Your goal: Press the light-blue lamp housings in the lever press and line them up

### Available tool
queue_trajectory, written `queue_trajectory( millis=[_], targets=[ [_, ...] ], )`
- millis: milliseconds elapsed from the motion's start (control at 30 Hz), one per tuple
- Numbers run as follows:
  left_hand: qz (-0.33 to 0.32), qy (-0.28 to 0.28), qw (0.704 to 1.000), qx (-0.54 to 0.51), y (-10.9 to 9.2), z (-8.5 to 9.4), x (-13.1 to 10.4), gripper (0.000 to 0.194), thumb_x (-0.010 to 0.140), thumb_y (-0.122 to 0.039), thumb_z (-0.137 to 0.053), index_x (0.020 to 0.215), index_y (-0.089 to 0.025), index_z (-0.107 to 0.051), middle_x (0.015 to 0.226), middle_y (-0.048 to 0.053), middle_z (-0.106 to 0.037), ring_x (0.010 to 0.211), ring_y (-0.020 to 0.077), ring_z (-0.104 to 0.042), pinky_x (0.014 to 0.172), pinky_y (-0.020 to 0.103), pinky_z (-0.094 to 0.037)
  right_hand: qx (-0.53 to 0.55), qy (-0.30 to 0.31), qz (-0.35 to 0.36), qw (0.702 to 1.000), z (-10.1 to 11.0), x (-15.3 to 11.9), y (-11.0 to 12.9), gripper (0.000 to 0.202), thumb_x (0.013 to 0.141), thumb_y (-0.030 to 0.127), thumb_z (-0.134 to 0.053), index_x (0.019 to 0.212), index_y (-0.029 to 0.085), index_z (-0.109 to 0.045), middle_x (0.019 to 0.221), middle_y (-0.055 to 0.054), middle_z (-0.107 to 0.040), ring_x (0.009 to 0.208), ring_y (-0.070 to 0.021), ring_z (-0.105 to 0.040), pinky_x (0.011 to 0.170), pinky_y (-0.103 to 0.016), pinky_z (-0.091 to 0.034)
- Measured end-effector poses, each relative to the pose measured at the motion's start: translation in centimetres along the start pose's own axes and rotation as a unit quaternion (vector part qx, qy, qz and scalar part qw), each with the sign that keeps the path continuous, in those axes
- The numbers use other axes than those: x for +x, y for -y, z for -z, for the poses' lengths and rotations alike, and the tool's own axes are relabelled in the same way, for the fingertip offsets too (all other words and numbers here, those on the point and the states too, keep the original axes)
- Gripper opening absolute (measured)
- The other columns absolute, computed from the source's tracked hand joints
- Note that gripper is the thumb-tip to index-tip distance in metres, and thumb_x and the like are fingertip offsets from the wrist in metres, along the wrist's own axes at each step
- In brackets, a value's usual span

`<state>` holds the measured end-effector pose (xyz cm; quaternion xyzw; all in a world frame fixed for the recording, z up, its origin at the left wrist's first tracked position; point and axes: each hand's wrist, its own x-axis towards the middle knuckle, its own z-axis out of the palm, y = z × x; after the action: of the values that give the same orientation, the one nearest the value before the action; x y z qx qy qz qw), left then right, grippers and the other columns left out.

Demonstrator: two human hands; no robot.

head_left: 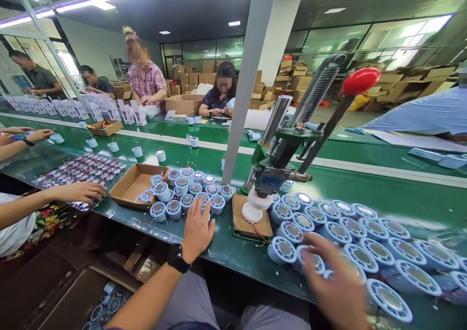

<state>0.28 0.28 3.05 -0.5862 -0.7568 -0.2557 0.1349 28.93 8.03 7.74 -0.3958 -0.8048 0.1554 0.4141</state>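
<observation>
Green bench (223, 242), L hand (197, 230) over blue units (218, 203), R hand (337, 284) blurred, can't tell grips

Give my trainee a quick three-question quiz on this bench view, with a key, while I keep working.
1. True or false: the press has a red knob.

2. The left hand is:
a) on the press handle
b) at the round blue parts near the cardboard box
c) inside the cardboard box

3. Which of the wearer's own hands looks blurred?

Key: 1. True. 2. b. 3. The right hand.
</observation>
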Motion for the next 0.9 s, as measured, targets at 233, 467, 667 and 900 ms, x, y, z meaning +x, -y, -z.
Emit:
queue_trajectory(
  millis=[233, 467, 667, 900],
  targets=[
    [-0.037, 0.023, 0.999, -0.001, 0.6, -0.8, 0.5, 0.044, 0.089, -0.012, -0.047, 0.132, -0.008, -0.054, 0.142, 0.019, -0.053, 0.136, 0.0337, -0.046, 0.112, 0.055, -0.042, -0.092, 0.295, 0.14, 0.941, -15.7, 4.8, 6.1, 0.085, 0.071, 0.015, -0.066, 0.151, 0.023, -0.038, 0.161, -0.013, -0.014, 0.151, -0.0373, -0.008, 0.119, -0.055, -0.027],
    [-0.079, 0.014, 0.975, -0.207, 2.2, 0.7, -2.1, 0.04, 0.09, -0.01, -0.042, 0.126, -0.014, -0.057, 0.136, 0.013, -0.059, 0.133, 0.0243, -0.05, 0.113, 0.048, -0.043, -0.11, 0.294, 0.185, 0.931, -15.2, 4.0, 5.0, 0.086, 0.074, 0.03, -0.075, 0.152, 0.025, -0.037, 0.15, -0.014, -0.035, 0.138, -0.0342, -0.033, 0.113, -0.053, -0.036],
    [-0.022, -0.003, 0.937, -0.349, 3.0, 0.6, -2.8, 0.035, 0.095, -0.016, -0.04, 0.127, -0.019, -0.055, 0.131, 0.012, -0.061, 0.129, 0.0236, -0.052, 0.112, 0.048, -0.042, -0.118, 0.346, 0.182, 0.913, -14.6, 4.5, 6.0, 0.098, 0.067, 0.042, -0.084, 0.151, 0.026, -0.038, 0.151, -0.016, -0.032, 0.138, -0.0367, -0.037, 0.112, -0.052, -0.038],
    [0.079, -0.028, 0.89, -0.449, 1.8, -1.2, -3.6, 0.047, 0.099, -0.038, -0.042, 0.142, -0.019, -0.037, 0.14, 0.015, -0.05, 0.127, 0.0247, -0.053, 0.11, 0.047, -0.042, -0.125, 0.418, 0.136, 0.89, -14.8, 4.5, 7.9, 0.102, 0.077, 0.049, -0.073, 0.159, 0.029, -0.015, 0.16, -0.019, -0.01, 0.131, -0.0386, -0.049, 0.098, -0.048, -0.05]
  ],
)
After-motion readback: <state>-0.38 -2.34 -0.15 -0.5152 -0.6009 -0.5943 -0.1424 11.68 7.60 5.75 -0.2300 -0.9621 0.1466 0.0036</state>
